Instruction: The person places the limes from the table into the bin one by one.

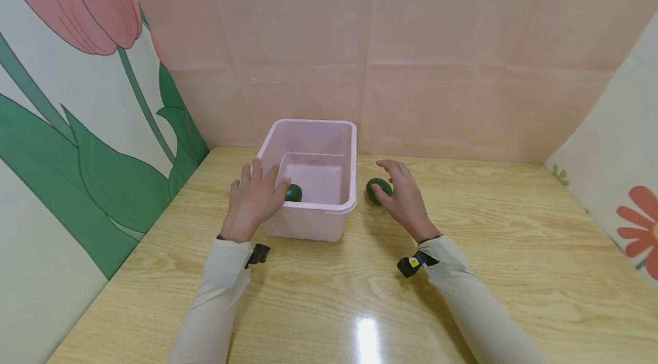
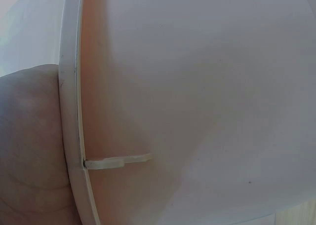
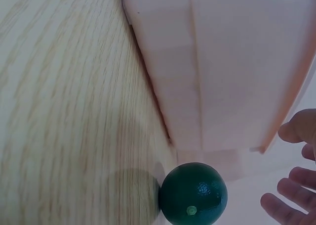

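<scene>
A pale pink plastic bin (image 1: 313, 224) stands on the table. Inside it, near the front left, lies a dark green round fruit (image 1: 295, 193), partly hidden by the left hand and rim. My left hand (image 1: 253, 201) rests over the bin's front left corner, fingers spread; in the left wrist view the palm lies against the rim (image 2: 73, 111). Just right of the bin, a second green fruit (image 1: 373, 197), smooth with a pale stem scar, sits on the table. Around it hovers my right hand (image 1: 406, 204), thumb and fingers parted; the right wrist view shows fingers (image 3: 296, 185) apart from the fruit (image 3: 192, 191).
The light wood table (image 1: 493, 250) runs out to both sides and toward me. Behind the bin hangs a pink cloth backdrop (image 1: 437, 67). Flower-printed panels (image 1: 82, 141) border the left and right sides.
</scene>
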Demonstrator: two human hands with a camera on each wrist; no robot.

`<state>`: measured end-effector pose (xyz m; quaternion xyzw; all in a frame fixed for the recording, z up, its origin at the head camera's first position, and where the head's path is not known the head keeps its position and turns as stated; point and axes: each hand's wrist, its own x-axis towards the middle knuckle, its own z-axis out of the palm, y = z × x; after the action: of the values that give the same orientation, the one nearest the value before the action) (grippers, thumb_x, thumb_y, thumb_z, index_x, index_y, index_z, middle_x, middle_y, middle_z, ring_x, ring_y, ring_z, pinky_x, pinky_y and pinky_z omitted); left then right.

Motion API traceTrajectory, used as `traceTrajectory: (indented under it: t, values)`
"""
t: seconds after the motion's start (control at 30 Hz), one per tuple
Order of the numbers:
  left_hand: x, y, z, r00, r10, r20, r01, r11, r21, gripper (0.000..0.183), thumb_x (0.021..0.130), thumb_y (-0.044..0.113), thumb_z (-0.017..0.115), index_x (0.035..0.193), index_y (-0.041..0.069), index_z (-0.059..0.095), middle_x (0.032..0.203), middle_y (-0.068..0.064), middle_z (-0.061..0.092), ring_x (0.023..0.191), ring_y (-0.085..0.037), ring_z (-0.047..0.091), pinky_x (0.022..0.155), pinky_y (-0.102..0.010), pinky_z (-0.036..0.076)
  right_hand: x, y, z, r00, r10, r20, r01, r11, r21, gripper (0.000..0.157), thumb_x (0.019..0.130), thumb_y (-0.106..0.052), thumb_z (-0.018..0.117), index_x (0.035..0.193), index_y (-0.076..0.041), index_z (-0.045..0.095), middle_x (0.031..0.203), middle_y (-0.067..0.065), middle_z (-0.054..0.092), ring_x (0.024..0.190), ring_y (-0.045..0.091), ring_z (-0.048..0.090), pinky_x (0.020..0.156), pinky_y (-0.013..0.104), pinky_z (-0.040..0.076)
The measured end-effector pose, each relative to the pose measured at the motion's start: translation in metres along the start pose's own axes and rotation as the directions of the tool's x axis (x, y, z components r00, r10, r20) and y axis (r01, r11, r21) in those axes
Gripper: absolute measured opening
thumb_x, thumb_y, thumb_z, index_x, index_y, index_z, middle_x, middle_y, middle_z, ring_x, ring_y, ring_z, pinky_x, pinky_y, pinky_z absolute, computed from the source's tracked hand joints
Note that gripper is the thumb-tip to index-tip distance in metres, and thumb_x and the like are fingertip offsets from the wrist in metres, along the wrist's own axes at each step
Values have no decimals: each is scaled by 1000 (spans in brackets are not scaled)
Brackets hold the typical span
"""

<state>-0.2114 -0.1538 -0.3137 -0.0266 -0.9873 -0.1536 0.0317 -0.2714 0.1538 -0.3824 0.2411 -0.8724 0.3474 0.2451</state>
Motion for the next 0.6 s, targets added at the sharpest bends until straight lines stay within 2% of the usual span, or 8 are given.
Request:
traceTrajectory:
  t: [0.37,0.6]
  values:
    - [0,0,0,1000,3,-7,-3,1000,3,64,106,48,29,157,9,32,163,-28,11,149,-48,6,111,-71,19,0,6,2,999,33,41,-33,999,-12,52,91,-7,72,137,2,51,137,23,50,121,39,51,92,53,49]
    - [0,1,1,1000,1,-1,-1,1000,3,64,106,48,29,157,9,31,163,-28,10,149,-49,6,111,-71,19,0,9,3,996,64,66,-62,998,-22,51,91,-9,72,137,2,51,138,23,50,127,39,47,100,57,43]
